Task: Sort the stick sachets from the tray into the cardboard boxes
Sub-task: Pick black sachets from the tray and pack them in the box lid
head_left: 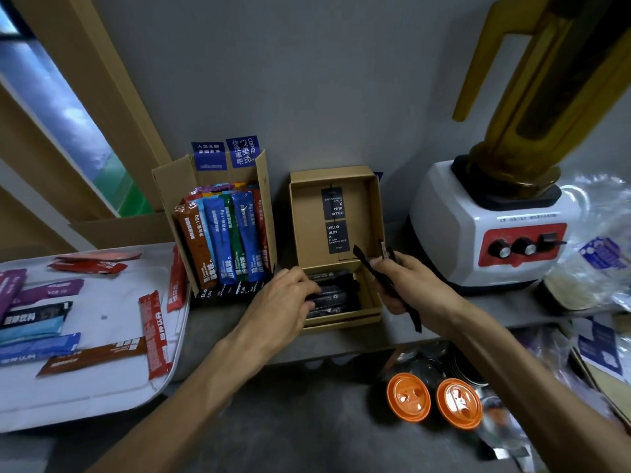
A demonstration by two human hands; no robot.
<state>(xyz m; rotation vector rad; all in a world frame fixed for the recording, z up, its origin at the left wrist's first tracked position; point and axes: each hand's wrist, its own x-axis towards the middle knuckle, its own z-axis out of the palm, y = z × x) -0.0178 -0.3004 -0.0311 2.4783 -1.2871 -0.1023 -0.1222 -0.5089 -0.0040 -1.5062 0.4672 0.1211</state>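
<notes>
Both hands at the open brown box, black sachets being handled.

Left hand point(286, 298) lay flat, fingers together, pressing the black sachets point(333, 295) inside the brown box point(372, 216). Right hand point(406, 281) pinched a black stick sachet point(386, 285) just right of the box wall. Coloured sachets point(225, 240) stood in the tall carton point(170, 189) left of the fingers; more lay on the tray point(102, 397) further left.

Café counter: blender point(495, 227), takeaway cup lids point(433, 402).
</notes>
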